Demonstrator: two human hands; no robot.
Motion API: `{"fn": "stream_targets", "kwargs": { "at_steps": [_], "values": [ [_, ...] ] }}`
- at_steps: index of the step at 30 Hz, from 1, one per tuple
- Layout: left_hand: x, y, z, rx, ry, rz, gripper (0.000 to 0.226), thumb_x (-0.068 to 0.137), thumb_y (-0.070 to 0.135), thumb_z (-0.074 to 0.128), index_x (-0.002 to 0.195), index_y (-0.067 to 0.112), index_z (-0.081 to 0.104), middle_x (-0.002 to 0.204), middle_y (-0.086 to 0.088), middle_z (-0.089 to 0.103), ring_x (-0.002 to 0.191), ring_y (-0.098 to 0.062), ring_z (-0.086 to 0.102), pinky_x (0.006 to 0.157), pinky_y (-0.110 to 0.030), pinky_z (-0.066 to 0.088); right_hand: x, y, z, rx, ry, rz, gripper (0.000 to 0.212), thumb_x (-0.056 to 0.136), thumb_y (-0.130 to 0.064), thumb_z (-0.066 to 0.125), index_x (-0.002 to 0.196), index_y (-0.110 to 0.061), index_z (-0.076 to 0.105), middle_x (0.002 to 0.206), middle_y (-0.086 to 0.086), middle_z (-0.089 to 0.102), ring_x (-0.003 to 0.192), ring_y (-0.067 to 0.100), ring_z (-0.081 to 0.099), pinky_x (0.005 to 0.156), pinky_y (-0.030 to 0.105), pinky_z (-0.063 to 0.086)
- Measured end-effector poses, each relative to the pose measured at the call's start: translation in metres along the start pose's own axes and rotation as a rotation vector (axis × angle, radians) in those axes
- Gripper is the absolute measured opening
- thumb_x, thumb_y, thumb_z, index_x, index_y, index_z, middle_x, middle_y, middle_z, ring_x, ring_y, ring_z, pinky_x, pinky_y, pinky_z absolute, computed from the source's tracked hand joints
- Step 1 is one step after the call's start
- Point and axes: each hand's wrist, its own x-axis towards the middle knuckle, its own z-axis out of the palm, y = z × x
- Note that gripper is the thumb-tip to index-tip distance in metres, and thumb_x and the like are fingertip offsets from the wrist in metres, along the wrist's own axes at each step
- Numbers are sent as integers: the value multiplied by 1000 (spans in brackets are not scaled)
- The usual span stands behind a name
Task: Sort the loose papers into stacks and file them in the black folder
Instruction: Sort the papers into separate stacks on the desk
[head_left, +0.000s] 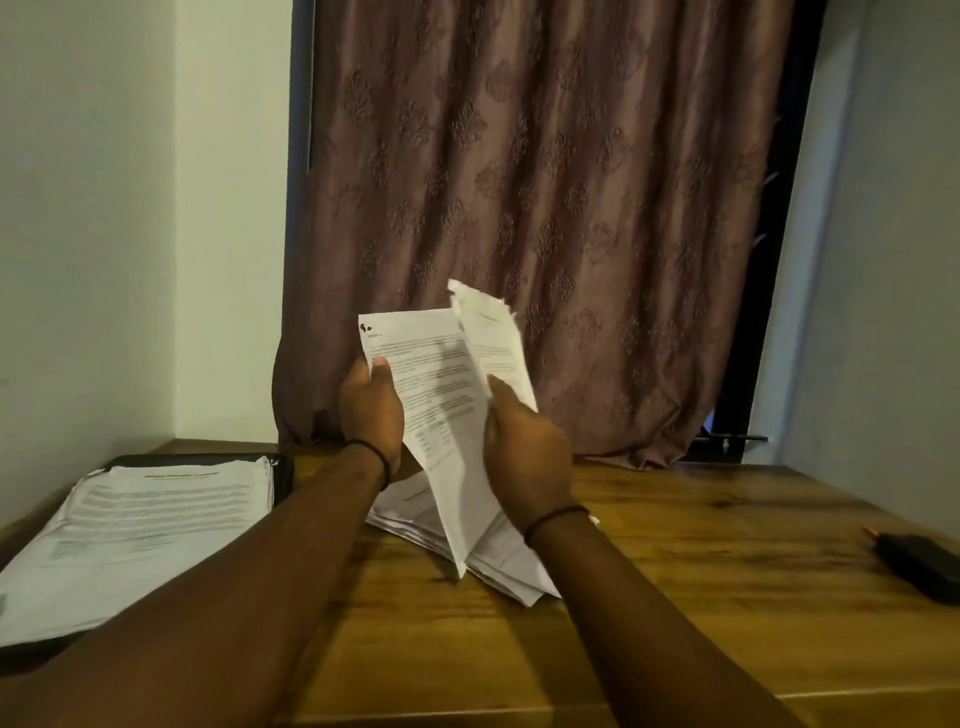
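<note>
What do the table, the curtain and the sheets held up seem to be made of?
Table: probably wood or wood veneer, semi-gloss; brown grain streaks, soft reflections.
Curtain: woven fabric with slight sheen; it hangs in folds, with a raised floral pattern.
Held sheets: thin white printed paper; they bend, one top edge looks ragged.

Glossy wooden table (675, 571), matt white papers (441, 395), embossed cloth curtain (545, 156).

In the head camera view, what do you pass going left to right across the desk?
First the paper stack on the black folder → left hand → held sheets → right hand → dark object at far right.
</note>
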Motion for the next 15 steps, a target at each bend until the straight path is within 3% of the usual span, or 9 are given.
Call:
{"fn": "stream_targets", "kwargs": {
  "at_steps": [3,6,10,13,15],
  "values": [
    [-5,2,3,-234,-162,-216,35,103,41,37,123,22,60,109,-5,72,94,-29,70,84,-48,58,-7,-23,22,102,-45,-65,37,100,-18,51,137,-19,54,118,6,70,95,26,70,78,42,60],
    [-10,5,0,-502,-373,-407,53,101,53,29,127,19,60,118,-10,70,105,-32,68,92,-50,54,-16,-30,36,168,-61,-61,40,99,-23,48,139,-19,53,130,8,64,108,28,67,87,44,58],
    [-11,7,-6,-590,-477,-420,59,99,59,28,126,19,61,121,-7,69,109,-32,67,95,-48,51,-21,-23,38,189,-204,-41,55,99,-48,42,149,-28,38,154,2,41,139,25,42,110,43,38],
    [-12,9,-3,-664,-502,-413,52,101,52,28,118,19,64,115,-7,72,102,-29,70,86,-45,55,-19,-13,36,130,-197,-89,59,96,-30,59,150,-27,37,154,3,40,139,30,43,109,47,39],
    [-12,8,2,-663,-539,-406,55,101,53,26,131,19,57,124,-8,67,110,-31,66,91,-49,53,-19,-6,28,95,-162,-96,63,91,-9,64,148,-23,42,150,8,45,133,36,48,105,52,46]
  ]
}}
